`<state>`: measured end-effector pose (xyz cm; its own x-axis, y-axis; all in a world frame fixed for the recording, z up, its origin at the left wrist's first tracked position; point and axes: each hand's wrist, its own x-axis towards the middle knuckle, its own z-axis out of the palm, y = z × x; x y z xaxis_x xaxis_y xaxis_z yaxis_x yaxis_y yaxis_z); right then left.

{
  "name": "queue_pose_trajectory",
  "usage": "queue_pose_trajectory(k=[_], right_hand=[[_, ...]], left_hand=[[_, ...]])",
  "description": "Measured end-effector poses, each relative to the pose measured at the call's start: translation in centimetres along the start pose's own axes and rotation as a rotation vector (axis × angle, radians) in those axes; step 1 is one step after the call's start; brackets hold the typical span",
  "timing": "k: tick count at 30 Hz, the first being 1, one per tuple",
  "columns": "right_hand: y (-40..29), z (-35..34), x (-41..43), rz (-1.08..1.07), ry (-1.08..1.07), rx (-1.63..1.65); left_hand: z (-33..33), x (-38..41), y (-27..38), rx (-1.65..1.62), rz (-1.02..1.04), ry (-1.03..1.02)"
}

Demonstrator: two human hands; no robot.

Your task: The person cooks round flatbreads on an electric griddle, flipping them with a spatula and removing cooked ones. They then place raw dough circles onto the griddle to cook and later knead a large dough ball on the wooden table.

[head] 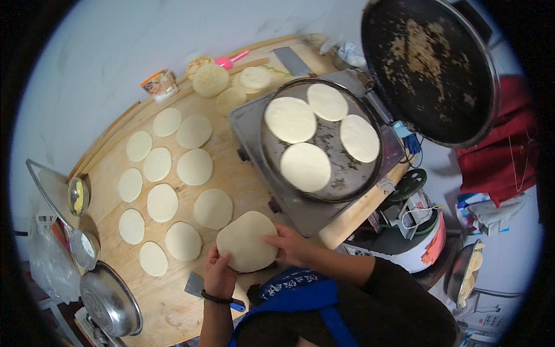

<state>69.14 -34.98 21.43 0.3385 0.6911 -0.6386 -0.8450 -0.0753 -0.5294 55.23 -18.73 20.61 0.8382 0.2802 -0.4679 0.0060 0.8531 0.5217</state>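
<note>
A flat round of pale dough [247, 241] is held up between my two hands, above the near edge of the wooden board. My left hand [220, 270] grips its lower left edge, thumb on top. At its right edge my right hand [289, 243] pinches it, thumb on top. Several dough rounds [162, 202] lie in rows on the board to the left. On the round electric griddle [334, 173], whose lid [429, 69] stands raised, several more rounds [305, 167] lie apart. A scraper [195, 284] with a blue handle lies partly hidden behind my left wrist.
Cooked-looking flatbreads [210, 80], a pink scoop [224, 62] and a flat metal blade [291, 60] are along the board's back. A metal basin [108, 299], a ladle [82, 248] and a small bowl [78, 197] stand at the left. A filled container [416, 251] stands right of the board.
</note>
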Motion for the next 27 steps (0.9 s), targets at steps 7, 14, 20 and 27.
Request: queue_pose_trajectory(k=[7,14,20,27], right_hand=[[-8.0,-9.0,-6.6,-0.504,-0.025,-0.28],[-15.8,-14.9,-7.9,-0.601,0.096,-0.444],[-17.9,-18.0,-7.4,-0.557,0.126,-0.518],[-19.2,-16.7,-9.4,-0.58,-0.098,-0.112]], left_hand=[[11.6,3.3,-5.1,0.138,-0.103,-0.133],[19.8,9.5,-9.3,0.273,-0.003,-0.254],[22.4,12.0,-11.4,0.37,-0.039,-0.131],[23.1,11.6,-9.8,-0.111,-0.074,-0.383]])
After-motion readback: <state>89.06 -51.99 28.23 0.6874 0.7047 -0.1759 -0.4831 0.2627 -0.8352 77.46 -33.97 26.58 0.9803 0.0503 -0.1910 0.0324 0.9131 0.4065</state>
